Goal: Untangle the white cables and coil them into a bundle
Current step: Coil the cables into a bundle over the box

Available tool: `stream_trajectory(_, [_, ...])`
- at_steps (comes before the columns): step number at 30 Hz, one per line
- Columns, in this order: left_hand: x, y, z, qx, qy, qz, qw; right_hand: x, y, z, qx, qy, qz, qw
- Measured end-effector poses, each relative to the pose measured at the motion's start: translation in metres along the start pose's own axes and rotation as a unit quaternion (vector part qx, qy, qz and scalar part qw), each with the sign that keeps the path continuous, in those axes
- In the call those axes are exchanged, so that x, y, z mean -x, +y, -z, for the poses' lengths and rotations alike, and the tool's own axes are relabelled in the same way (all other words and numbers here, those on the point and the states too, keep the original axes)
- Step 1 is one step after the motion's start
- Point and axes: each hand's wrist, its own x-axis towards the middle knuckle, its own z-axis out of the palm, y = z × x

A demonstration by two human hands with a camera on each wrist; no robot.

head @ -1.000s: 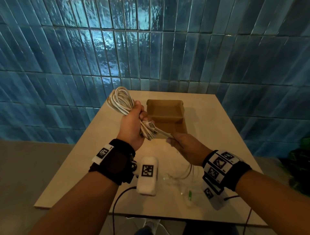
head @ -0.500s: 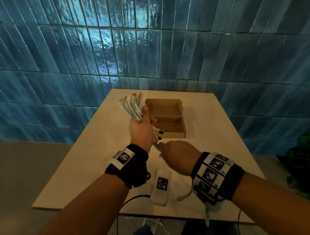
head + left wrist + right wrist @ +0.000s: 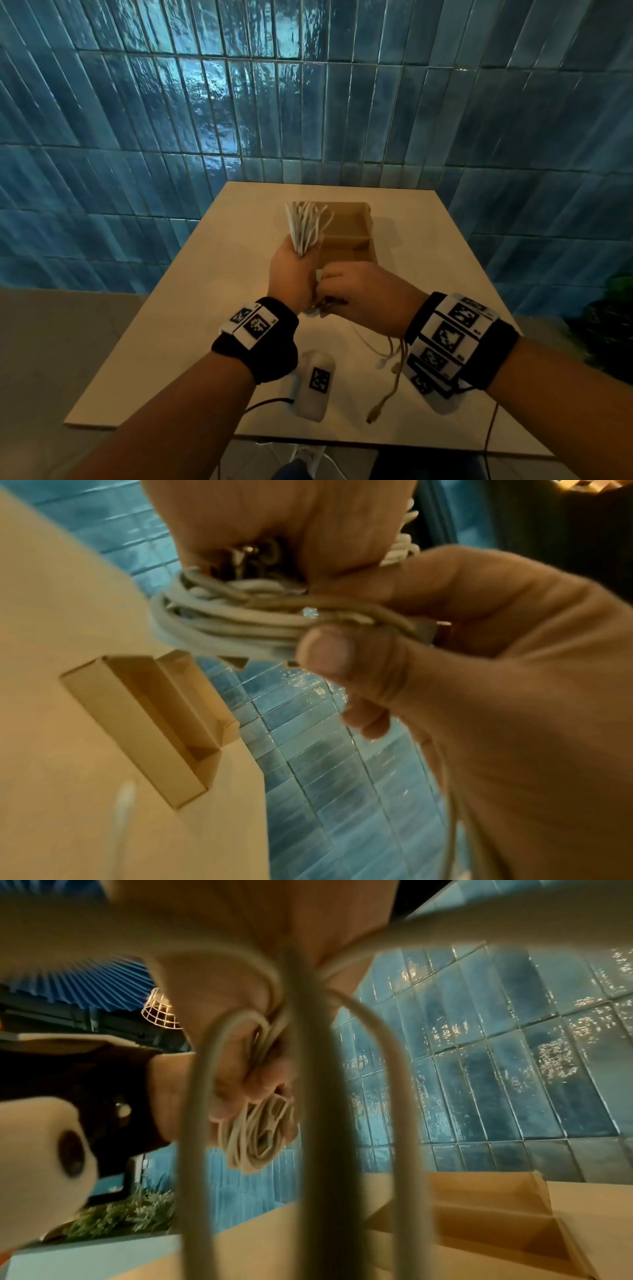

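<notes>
My left hand (image 3: 293,274) grips a coil of white cables (image 3: 306,222) in its fist, and the loops stand up above it over the table (image 3: 239,308). My right hand (image 3: 352,294) presses against the left fist from the right. In the left wrist view its thumb (image 3: 329,656) and fingers pinch a strand laid across the coil (image 3: 222,620). Loose cable ends (image 3: 390,370) hang below my right wrist, one ending in a connector (image 3: 373,414). In the right wrist view blurred strands (image 3: 308,1096) cross close to the lens, and the left hand (image 3: 246,1085) clutches the coil's lower end (image 3: 257,1139).
An open cardboard box (image 3: 352,233) stands on the table just behind my hands, also seen as the box (image 3: 154,723) and the box (image 3: 479,1218). A blue tiled wall (image 3: 308,102) rises behind the table. A green plant (image 3: 609,325) stands off the right edge.
My left hand turned the coil upright and moved it right, in front of the box. My right hand, which held a cable end out to the right, closed in against the left fist.
</notes>
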Motion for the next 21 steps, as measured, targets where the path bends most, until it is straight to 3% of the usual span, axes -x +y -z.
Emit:
stream_trajectory(3, [0.002, -0.002, -0.002, 0.091, -0.03, 0.073, 0.993, -0.003, 0.002, 0.006, -0.035, 0.013, -0.006, 0.999])
stream_trajectory(8, [0.015, 0.017, -0.006, 0.18, -0.147, 0.146, 0.962, -0.003, 0.01, 0.013, -0.12, 0.025, -0.092, 0.988])
stream_trajectory(11, [0.02, 0.027, -0.005, 0.179, -0.206, 0.167, 0.948, 0.0, 0.012, 0.013, -0.131, 0.025, -0.126, 0.983])
stream_trajectory(16, [0.026, 0.023, -0.001, 0.138, -0.316, 0.118, 0.931, 0.005, 0.013, 0.019, -0.219, 0.008, -0.176, 0.96])
stream_trajectory(21, [0.029, 0.021, 0.005, 0.069, -0.44, 0.099, 0.89, 0.005, 0.017, 0.027, -0.177, -0.062, -0.208, 0.96])
